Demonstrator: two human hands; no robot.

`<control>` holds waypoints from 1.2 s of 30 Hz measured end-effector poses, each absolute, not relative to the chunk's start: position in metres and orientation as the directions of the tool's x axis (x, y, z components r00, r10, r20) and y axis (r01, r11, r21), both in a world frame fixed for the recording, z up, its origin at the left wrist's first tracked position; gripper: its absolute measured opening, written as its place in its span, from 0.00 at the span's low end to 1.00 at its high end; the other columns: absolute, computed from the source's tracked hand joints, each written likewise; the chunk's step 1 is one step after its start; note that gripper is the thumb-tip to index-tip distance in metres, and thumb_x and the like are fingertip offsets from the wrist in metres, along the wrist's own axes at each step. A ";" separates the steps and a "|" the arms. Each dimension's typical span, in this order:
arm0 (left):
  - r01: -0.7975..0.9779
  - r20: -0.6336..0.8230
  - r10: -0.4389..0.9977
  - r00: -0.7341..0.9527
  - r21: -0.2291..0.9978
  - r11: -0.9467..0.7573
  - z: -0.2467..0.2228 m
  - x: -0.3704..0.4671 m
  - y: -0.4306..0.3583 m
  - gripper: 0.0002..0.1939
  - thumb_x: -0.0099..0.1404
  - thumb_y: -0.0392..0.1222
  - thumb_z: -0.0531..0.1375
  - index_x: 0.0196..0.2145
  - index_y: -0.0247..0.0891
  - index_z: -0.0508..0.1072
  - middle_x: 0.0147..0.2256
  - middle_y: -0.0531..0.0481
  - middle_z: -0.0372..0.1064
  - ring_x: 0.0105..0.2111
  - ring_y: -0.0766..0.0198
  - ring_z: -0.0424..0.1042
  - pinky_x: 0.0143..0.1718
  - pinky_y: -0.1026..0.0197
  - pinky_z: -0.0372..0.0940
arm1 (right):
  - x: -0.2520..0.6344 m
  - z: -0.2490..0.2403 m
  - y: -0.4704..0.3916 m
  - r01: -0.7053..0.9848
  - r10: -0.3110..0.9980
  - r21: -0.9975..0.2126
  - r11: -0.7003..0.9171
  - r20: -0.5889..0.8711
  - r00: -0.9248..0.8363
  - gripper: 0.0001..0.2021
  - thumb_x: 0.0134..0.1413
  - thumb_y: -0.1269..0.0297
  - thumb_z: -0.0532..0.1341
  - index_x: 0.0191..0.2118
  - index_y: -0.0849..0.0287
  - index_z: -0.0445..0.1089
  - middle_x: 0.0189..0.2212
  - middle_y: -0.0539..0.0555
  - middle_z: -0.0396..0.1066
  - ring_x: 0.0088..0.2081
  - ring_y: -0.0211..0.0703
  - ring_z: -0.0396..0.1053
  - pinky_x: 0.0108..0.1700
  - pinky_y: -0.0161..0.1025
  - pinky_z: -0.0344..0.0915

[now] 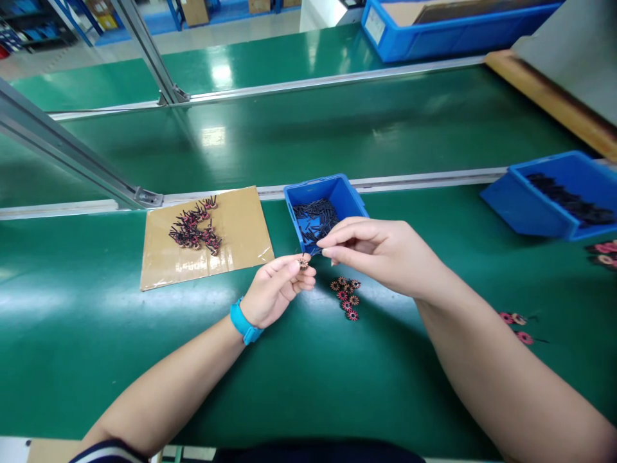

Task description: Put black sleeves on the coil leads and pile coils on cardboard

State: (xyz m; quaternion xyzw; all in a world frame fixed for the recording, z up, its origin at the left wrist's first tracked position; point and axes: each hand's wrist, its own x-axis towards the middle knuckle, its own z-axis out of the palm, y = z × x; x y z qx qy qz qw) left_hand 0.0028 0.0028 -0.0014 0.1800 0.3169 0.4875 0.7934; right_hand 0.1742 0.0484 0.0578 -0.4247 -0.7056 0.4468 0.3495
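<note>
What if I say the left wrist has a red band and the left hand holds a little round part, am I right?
Not quite: the band is blue, not red, as the head view shows. The left hand does hold a little round part.

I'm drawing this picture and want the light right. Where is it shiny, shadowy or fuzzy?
Head view: pale glare on the green table, mostly toward the left; head view: soft shadow below the right hand; head view: coils at the right edge look smeared; head view: the metal post slants, perhaps from lens stretch.
</note>
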 end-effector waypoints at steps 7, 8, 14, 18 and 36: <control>-0.651 -0.327 0.886 0.329 0.601 0.464 -0.001 0.002 0.003 0.13 0.50 0.41 0.68 0.34 0.33 0.76 0.27 0.49 0.76 0.25 0.70 0.72 0.31 0.67 0.67 | 0.173 0.060 0.048 0.317 0.900 -0.898 0.305 0.163 -0.405 0.04 0.48 0.67 0.62 0.30 0.57 0.75 0.30 0.53 0.74 0.29 0.37 0.71 0.31 0.36 0.70; -0.650 -0.328 0.886 0.329 0.602 0.464 -0.001 0.002 0.003 0.13 0.50 0.42 0.68 0.34 0.33 0.76 0.27 0.49 0.76 0.25 0.70 0.72 0.31 0.67 0.67 | 0.173 0.060 0.048 0.319 0.899 -0.897 0.307 0.163 -0.408 0.04 0.48 0.67 0.62 0.30 0.57 0.75 0.30 0.53 0.74 0.29 0.37 0.71 0.31 0.36 0.70; -0.640 -0.333 0.883 0.330 0.609 0.469 -0.001 0.003 0.003 0.12 0.52 0.41 0.67 0.34 0.33 0.76 0.26 0.49 0.75 0.25 0.70 0.72 0.31 0.67 0.66 | 0.175 0.057 0.048 0.326 0.895 -0.892 0.315 0.165 -0.414 0.04 0.49 0.67 0.61 0.32 0.56 0.75 0.30 0.53 0.73 0.31 0.38 0.71 0.33 0.37 0.70; -0.633 -0.346 0.883 0.318 0.615 0.469 -0.001 0.003 0.003 0.12 0.52 0.41 0.66 0.34 0.33 0.76 0.26 0.50 0.74 0.24 0.70 0.71 0.30 0.66 0.66 | 0.178 0.057 0.048 0.351 0.872 -0.876 0.332 0.143 -0.468 0.05 0.51 0.65 0.61 0.32 0.55 0.74 0.31 0.53 0.73 0.32 0.39 0.71 0.33 0.37 0.69; -0.641 -0.335 0.881 0.334 0.605 0.472 -0.002 0.004 0.003 0.12 0.50 0.38 0.68 0.34 0.34 0.76 0.30 0.49 0.76 0.27 0.69 0.73 0.34 0.64 0.66 | 0.173 0.055 0.046 0.368 0.842 -0.838 0.404 0.183 -0.508 0.08 0.52 0.67 0.60 0.37 0.53 0.76 0.31 0.51 0.74 0.33 0.38 0.72 0.35 0.37 0.70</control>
